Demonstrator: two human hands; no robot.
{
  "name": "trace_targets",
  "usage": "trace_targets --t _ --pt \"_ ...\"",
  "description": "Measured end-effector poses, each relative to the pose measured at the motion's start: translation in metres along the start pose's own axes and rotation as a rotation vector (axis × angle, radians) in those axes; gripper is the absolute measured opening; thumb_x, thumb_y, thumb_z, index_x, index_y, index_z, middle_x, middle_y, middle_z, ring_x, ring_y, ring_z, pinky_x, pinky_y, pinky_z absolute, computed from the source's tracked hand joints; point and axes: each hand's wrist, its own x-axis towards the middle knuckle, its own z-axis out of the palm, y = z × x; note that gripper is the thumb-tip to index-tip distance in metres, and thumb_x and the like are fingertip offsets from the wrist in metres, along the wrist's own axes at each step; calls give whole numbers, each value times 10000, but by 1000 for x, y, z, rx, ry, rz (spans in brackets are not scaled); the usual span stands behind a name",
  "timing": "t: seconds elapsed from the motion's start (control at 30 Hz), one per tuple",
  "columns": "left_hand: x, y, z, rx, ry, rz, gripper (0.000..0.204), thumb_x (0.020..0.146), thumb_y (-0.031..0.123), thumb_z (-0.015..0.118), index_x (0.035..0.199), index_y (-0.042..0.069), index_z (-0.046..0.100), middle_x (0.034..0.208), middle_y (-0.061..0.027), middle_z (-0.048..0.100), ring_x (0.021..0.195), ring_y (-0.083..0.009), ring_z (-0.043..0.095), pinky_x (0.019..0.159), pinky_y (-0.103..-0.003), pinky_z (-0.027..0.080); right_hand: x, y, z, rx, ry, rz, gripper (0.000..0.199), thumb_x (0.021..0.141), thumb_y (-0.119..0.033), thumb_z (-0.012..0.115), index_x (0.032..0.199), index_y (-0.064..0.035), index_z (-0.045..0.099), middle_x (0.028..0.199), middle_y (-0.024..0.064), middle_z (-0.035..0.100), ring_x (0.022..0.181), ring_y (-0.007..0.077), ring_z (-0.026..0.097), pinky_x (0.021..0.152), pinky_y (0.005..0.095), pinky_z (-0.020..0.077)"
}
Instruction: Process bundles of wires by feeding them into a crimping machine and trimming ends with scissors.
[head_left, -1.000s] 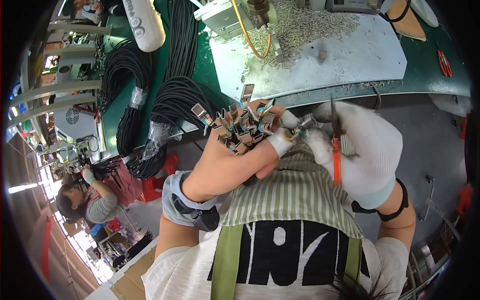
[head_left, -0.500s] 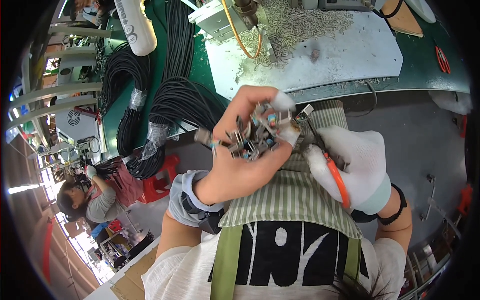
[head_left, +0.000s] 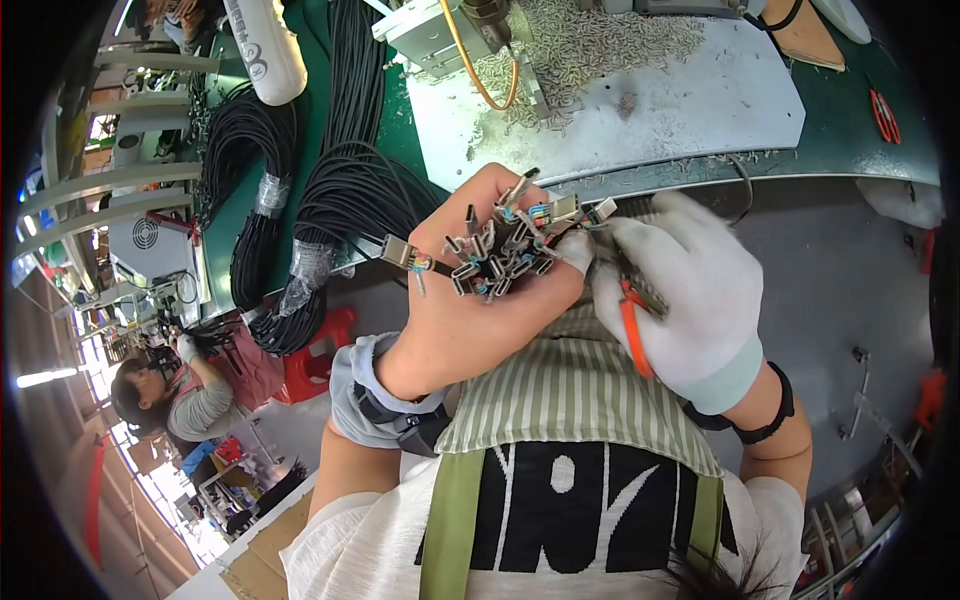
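My left hand [head_left: 450, 335], with a white cover on the thumb, is closed round a bunch of black cables whose metal connectors [head_left: 498, 255] fan out above the fist. Small coloured wires show behind some of the connector shells. In a white glove, my right hand [head_left: 700, 290] grips orange-handled cutters [head_left: 634, 335]. Their jaws are mostly hidden by the fingers, close to a single connector [head_left: 600, 212] at the right of the bunch. Whether the jaws touch it I cannot tell.
Ahead, a white board [head_left: 700, 110] bears a heap of small metal pieces [head_left: 600, 60] beside a bench machine [head_left: 440, 40]. Coiled black cables [head_left: 350, 205] hang over the green table's edge at left. Red-handled pliers [head_left: 884, 115] lie far right. A co-worker [head_left: 185, 395] sits left by a red stool [head_left: 318, 365].
My right hand has moved slightly up and left, bringing the cutters closer to the bunch. My left hand has shifted a little up and left, and the connectors look less blurred.
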Motion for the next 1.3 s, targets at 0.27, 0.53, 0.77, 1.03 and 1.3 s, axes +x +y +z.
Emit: trace_targets --t 0.27,0.53,0.77,1.03,1.3 --pt "1 -3 -1 47 -23 31 235 719 -61 705 910 -4 582 836 -6 597 759 -55 556 707 -215 464 -9 -6 7 66 -37 126 161 734 -142 688 867 -70 631 611 63 556 523 245 559 519 322 469" --pt "9 -4 -7 -237 -34 -210 227 728 -31 708 905 -7 568 804 -5 599 762 -52 547 688 -197 444 -8 -4 5 533 -280 353 121 823 -144 632 847 -27 613 564 78 523 469 180 529 481 277 431" --pt "57 -54 -50 -427 -12 -470 105 811 27 621 898 17 562 649 18 531 510 -42 436 484 -209 340 4 32 14 305 -30 535 189 859 -172 591 760 -13 570 543 104 475 465 147 529 467 281 423" --pt "139 -65 -48 -651 -209 -413 116 817 3 557 724 50 507 558 26 447 442 -58 366 435 -218 265 102 83 24 614 -236 616 305 849 -238 601 676 8 549 502 72 521 405 159 552 406 290 440" --pt "156 -59 -57 -387 -280 -438 103 816 33 588 720 39 552 533 8 463 473 -75 428 463 -223 315 136 101 45 895 -465 695 283 857 -215 588 707 16 525 507 52 502 368 126 500 349 258 395"
